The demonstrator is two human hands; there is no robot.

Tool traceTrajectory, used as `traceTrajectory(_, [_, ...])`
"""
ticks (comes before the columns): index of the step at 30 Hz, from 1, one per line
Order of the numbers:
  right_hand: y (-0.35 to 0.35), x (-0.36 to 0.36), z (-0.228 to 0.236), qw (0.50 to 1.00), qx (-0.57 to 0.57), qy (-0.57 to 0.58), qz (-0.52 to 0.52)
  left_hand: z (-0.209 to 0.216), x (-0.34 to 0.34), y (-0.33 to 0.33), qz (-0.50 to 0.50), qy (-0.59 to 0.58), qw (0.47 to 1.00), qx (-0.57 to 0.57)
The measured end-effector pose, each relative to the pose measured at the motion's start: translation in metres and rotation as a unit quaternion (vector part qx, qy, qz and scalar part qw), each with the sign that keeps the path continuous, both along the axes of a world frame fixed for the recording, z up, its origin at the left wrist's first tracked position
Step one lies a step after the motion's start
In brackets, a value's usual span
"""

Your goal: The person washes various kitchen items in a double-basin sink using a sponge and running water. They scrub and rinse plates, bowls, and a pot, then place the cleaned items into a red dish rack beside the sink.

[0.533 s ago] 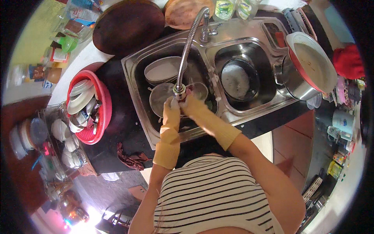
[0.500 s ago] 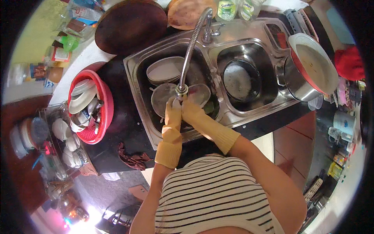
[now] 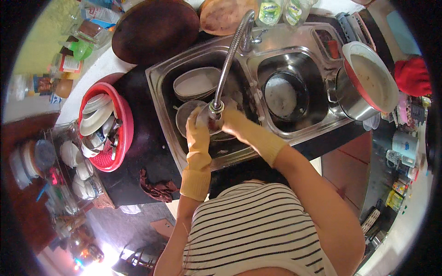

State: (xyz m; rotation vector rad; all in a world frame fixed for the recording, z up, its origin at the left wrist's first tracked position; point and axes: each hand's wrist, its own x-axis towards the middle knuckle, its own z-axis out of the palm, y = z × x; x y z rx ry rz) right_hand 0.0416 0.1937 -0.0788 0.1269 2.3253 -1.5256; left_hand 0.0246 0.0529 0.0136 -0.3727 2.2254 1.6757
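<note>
Both my hands wear long yellow rubber gloves and meet below the flexible metal tap hose (image 3: 229,57), over the left sink basin (image 3: 161,108). Between them is a round, pale dish (image 3: 214,123), mostly covered by the gloves and the tap head (image 3: 215,108); its exact kind is hidden. My left hand (image 3: 198,124) closes on its left side, fingers upward. On its right side, my right hand (image 3: 233,122) is also closed, slightly blurred. A round greyish item (image 3: 184,120) lies beside my left hand. Oval white dishes (image 3: 197,82) are stacked behind.
The right basin holds a dark pan (image 3: 284,95) with suds. A steel pot (image 3: 352,89) with a red-rimmed bowl (image 3: 372,76) stands at the right. On the left, a red basket (image 3: 126,133) contains dishes. A dark cloth (image 3: 158,185) lies on the near counter.
My hands have moved slightly apart, the left toward the left and the right a little to the right and up. The round dish on the right in the basin is now between them.
</note>
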Motion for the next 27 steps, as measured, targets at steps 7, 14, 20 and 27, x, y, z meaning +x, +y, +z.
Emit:
traceTrajectory(7, [-0.004, 0.025, 0.100, 0.965, -0.250, -0.077, -0.006, -0.039, -0.012, -0.020, -0.068, -0.070, 0.987, 0.130])
traceTrajectory(14, [0.053, 0.006, 0.068, 0.952, 0.011, 0.234, 0.200, -0.010, -0.027, -0.050, 0.032, -0.199, 0.977, 0.070])
traceTrajectory(20, [0.032, -0.015, 0.004, 0.801, -0.450, -0.389, 0.064, 0.015, -0.029, -0.086, -0.137, -0.357, 0.923, 0.040])
traceTrajectory(27, [0.038, -0.019, -0.057, 0.952, -0.241, -0.125, -0.139, 0.012, -0.016, -0.073, -0.199, -0.249, 0.945, 0.077])
